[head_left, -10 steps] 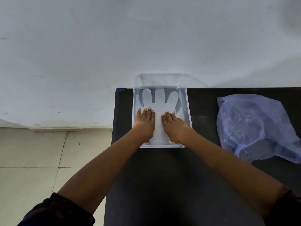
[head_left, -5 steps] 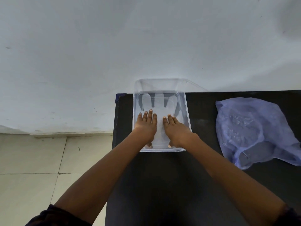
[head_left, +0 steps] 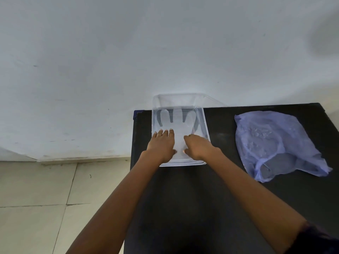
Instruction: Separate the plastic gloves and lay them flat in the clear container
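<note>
Where the black table (head_left: 201,208) nears me, I see two forearms reaching into the clear container (head_left: 205,125). Left hand (head_left: 162,145) lies flat, fingers spread, palm down on the plastic glove (head_left: 178,121) inside. Right hand (head_left: 197,146) rests beside it, fingers curled under; grip unclear. Glove's fingers point to the container's far wall. Right of the container, well apart, a blue plastic bag (head_left: 275,143) lies crumpled.

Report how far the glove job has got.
Done: a plastic glove lies spread in the clear container. In hand: the left hand and right hand press flat on it. Left: the blue bag beside it seems to hold more.
</note>
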